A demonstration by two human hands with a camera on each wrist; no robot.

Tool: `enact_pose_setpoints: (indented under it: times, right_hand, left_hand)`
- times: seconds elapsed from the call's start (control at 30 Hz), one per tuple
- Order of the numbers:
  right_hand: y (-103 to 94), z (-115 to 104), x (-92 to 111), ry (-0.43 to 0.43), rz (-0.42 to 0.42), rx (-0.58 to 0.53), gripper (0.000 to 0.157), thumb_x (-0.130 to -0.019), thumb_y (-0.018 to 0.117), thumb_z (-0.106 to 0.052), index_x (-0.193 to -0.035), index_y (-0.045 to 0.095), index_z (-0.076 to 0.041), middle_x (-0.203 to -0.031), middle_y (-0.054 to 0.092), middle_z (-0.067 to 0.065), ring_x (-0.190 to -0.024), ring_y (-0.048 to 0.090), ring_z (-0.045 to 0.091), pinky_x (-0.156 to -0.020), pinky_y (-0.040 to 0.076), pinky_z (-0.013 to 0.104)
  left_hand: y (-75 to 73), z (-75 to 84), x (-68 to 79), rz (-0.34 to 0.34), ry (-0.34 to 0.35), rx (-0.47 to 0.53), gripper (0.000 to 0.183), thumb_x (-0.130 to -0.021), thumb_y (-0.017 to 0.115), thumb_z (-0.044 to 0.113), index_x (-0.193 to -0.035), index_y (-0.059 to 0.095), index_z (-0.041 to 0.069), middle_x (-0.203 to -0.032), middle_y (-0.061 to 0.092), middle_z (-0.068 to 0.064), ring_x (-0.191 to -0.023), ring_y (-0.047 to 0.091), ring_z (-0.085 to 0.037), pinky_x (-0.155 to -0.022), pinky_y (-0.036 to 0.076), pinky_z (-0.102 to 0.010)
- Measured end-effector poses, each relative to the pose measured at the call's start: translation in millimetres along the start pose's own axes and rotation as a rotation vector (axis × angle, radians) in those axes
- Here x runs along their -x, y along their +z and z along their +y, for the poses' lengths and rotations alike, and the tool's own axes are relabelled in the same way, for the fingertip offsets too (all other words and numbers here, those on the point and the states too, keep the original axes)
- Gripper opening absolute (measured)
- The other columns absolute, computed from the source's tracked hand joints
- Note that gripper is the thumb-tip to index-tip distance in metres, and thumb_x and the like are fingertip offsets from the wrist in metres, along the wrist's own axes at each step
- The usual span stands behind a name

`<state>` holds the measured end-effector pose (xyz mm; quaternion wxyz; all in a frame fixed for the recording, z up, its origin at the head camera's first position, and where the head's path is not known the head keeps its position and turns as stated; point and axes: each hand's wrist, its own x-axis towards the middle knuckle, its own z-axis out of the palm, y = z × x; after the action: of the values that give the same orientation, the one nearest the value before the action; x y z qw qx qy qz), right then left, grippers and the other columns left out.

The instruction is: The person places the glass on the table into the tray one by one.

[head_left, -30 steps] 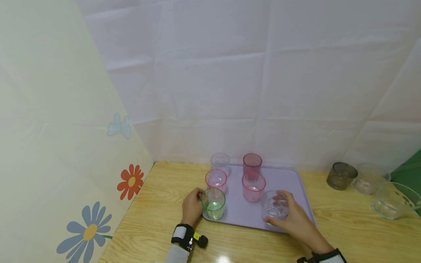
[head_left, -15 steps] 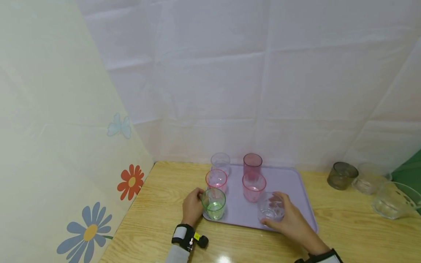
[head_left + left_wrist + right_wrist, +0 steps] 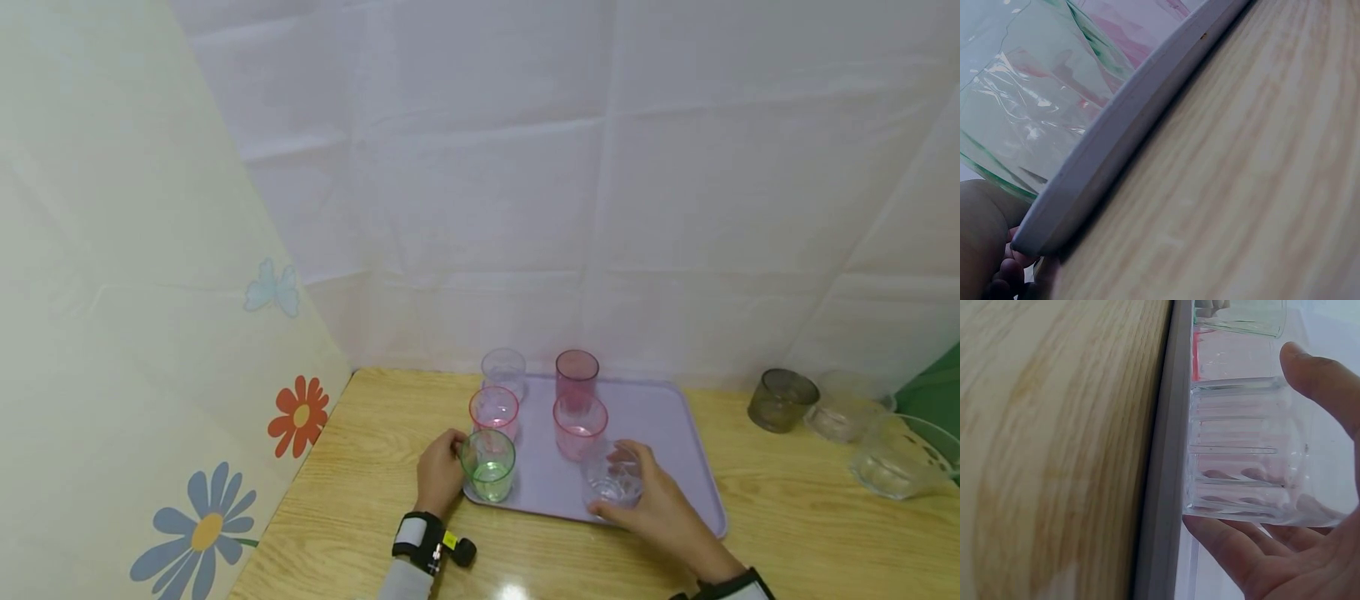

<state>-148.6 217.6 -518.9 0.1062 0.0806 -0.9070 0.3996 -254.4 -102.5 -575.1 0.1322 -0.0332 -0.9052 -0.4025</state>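
My left hand point(image 3: 438, 473) is at the left edge of the lilac tray point(image 3: 525, 492), right beside a green-tinted glass point(image 3: 488, 468). In the left wrist view, curled fingers point(image 3: 1011, 272) grip the tray's corner, close by the glass. My right hand point(image 3: 652, 504) holds a clear ribbed glass point(image 3: 611, 479) near the tray's front edge. Its thumb lies along the near side and its fingers reach round the far side. Just behind that glass stands a pink glass point(image 3: 580, 427). The clear glass is upright, with its base low at the tray in the right wrist view.
Another pink glass point(image 3: 493, 412) and a pale clear glass point(image 3: 502, 372) stand behind the green one. A dark pink tumbler point(image 3: 576, 375) is at the tray's back. On the wooden table point(image 3: 765, 500) at right are a smoky glass point(image 3: 782, 402) and clear glassware point(image 3: 888, 458).
My right hand has slid the clear glass a little to the left along the tray's front, nearer the pink glass. The left hand has stayed in place.
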Motion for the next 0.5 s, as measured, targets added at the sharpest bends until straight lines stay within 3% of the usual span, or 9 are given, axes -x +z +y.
enact_pose_setpoints:
  times: [0.5]
  right_hand:
    - [0.2,-3.6,-0.5,0.02,-0.015,-0.005,0.102,-0.07,0.1,-0.036,-0.144,0.04,0.002,-0.132,0.069,0.022,-0.125,0.063,0.05,-0.105,0.045,0.071]
  left_hand:
    - [0.1,-1.2,0.2,0.006,0.007,-0.008,0.009,-0.09,0.07,0.005,-0.097,0.073,0.01,-0.082,0.066,0.001,-0.073,0.055,-0.012,-0.067,0.045,-0.028]
